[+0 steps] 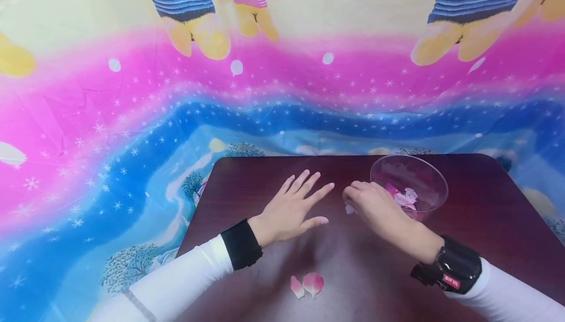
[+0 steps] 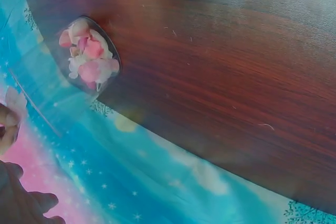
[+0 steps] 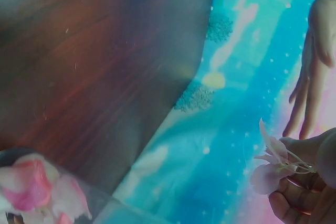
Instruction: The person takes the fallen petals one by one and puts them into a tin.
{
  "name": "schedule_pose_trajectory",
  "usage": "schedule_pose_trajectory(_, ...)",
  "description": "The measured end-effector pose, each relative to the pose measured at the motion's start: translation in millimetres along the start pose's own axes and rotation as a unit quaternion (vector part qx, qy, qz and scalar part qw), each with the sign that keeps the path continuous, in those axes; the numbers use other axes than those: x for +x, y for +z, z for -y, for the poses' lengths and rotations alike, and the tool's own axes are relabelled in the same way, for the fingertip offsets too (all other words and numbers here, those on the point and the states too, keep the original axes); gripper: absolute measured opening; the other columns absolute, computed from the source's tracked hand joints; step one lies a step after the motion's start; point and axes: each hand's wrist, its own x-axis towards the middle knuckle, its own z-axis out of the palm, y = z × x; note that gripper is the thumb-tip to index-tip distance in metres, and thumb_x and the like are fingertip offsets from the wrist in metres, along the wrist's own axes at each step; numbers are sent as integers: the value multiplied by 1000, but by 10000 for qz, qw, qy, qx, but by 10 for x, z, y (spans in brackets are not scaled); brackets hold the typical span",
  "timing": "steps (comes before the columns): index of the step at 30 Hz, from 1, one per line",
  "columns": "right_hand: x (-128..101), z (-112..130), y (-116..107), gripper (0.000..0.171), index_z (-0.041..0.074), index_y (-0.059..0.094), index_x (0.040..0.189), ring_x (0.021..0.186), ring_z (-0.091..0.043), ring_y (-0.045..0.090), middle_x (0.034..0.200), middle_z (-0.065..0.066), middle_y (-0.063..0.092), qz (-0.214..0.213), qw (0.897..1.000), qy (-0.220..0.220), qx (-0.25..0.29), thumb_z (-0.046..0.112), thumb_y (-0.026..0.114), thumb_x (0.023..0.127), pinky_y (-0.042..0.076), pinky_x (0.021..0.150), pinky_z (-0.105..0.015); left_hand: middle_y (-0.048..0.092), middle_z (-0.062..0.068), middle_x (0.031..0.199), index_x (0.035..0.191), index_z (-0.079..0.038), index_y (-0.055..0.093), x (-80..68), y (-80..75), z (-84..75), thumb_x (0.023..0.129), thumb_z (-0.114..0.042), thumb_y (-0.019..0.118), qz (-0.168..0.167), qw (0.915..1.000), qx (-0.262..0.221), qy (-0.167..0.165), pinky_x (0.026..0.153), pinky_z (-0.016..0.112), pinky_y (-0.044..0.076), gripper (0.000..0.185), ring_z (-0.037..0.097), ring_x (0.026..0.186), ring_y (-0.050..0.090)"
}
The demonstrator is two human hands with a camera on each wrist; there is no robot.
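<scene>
Petals [image 3: 270, 166] sit pinched in the right hand [image 1: 379, 209], just at nine o'clock of the bowl [image 1: 434, 187]. Left hand [image 1: 291, 209] lies flat and released on the table [image 1: 485, 233], two loose petals [image 1: 307, 284] at its six o'clock.

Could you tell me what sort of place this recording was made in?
Probably a home or a makeshift recording corner, not a workshop: a small dark wooden table stands before a bright cartoon-bear sheet hung as a backdrop, with a clear bowl of pink petals on it.

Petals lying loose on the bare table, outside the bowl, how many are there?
2: one petal and a second petal beside it, near the table's front edge. The right hand pinches more; others may be hidden.
</scene>
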Motion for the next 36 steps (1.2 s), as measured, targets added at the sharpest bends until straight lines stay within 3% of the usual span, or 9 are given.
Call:
schedule_pose_trajectory(4,-6,-101,-110,23,12,68,81,66,-17,57,72,2,59,-82,9999,108,55,-7,80,76,50,69,-37,14,0,172,162,-41,6,44,-6,-51,99,-69,38,22,10000,-57,76,126,58,17,76,28,161,8)
schedule_pose_trajectory(9,-24,-262,-282,13,8,71,86,71,-23,64,77,-2,65,-267,9983,508,128,-3,77,82,55,71,-43,14,-1,172,162,-42,6,126,-34,-164,98,-70,39,-21,9995,-91,288,126,59,17,77,28,161,8)
schedule_pose_trajectory(17,-83,-523,-496,13,7,73,87,67,-25,65,79,-4,69,-727,9948,707,-56,-1,79,80,55,65,-47,14,-2,172,162,-42,6,218,-45,-375,98,-72,38,-37,9980,112,616,127,55,17,78,25,161,9)
schedule_pose_trajectory(25,-149,-734,-538,14,6,72,88,65,-23,63,78,-4,67,-814,9935,775,-156,-2,79,79,51,62,-46,16,0,172,162,-42,6,234,-13,-432,97,-73,36,-5,9972,227,709,126,55,20,77,26,160,12)
schedule_pose_trajectory(28,-182,-820,-481,10,5,71,89,65,-25,63,77,-6,67,-442,9938,984,-270,3,79,82,52,61,-46,17,-1,172,162,-42,8,214,15,-431,98,-73,36,20,9975,221,672,126,55,21,77,26,160,12)
schedule_pose_trajectory(30,-222,-868,-437,12,4,72,91,70,-30,66,79,-9,68,61,9915,1233,-410,14,77,87,54,65,-50,17,-2,172,162,-42,8,200,46,-429,98,-72,36,48,9976,221,651,126,54,21,76,26,160,12)
schedule_pose_trajectory(33,-283,-915,-372,38,-1,72,107,94,-42,69,100,-21,72,1006,9802,1572,-657,35,70,94,54,85,-59,17,-3,172,162,-43,8,180,88,-425,98,-72,35,114,9976,237,642,127,53,21,75,25,160,12)
schedule_pose_trajectory(36,-316,-920,-326,59,-1,65,128,126,-51,55,132,-31,61,1532,9699,1731,-768,49,61,98,39,108,-66,17,-2,172,162,-43,7,167,117,-413,99,-72,35,167,9976,201,647,127,53,21,75,25,160,11)
